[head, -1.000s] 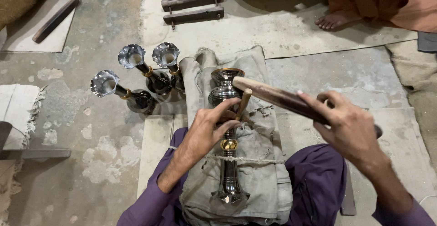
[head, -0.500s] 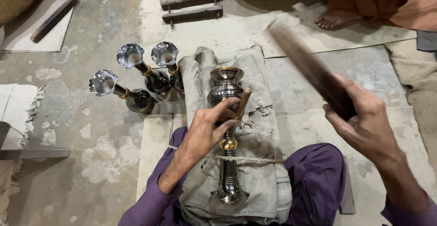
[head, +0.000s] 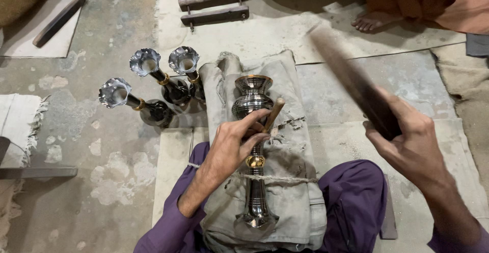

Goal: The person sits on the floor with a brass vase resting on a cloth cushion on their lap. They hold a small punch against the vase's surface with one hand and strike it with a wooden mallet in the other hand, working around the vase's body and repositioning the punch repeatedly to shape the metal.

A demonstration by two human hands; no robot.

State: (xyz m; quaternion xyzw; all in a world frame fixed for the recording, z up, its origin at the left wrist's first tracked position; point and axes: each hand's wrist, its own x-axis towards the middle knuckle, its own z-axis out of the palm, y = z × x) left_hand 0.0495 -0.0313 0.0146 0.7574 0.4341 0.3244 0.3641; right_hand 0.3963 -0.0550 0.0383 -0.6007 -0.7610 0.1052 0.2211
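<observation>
Left hand (head: 229, 148) resting on the metal stem (head: 253, 146), fingers (head: 254, 120) pinched closed around a thin wooden peg (head: 273, 114) held tilted against the bulb of the piece. Right hand (head: 412, 148) raised well to the side, fingers wrapped tight on a dark wooden bat (head: 351, 82) — blurred, so in swing. Stem lying lengthwise on a folded grey cloth (head: 285, 181) over the lap, tied down by a cord (head: 285, 179), flared mouth pointing away.

Risks, judged from here: blow landing on the left fingers instead of the peg, since they sit just beside its top; peg slipping off the polished curve and scratching it; stem rolling on the soft cloth if the cord is loose; bat brushing the finished pieces nearby.

Counted — one stem in work, three similar pieces (head: 153, 87) standing on the floor at the left, one peg, one bat in hand, two wooden bars (head: 214, 6) joined by pins farther away, one stick (head: 58, 21) on a mat. Bare foot (head: 372, 22) of another person at the top.
</observation>
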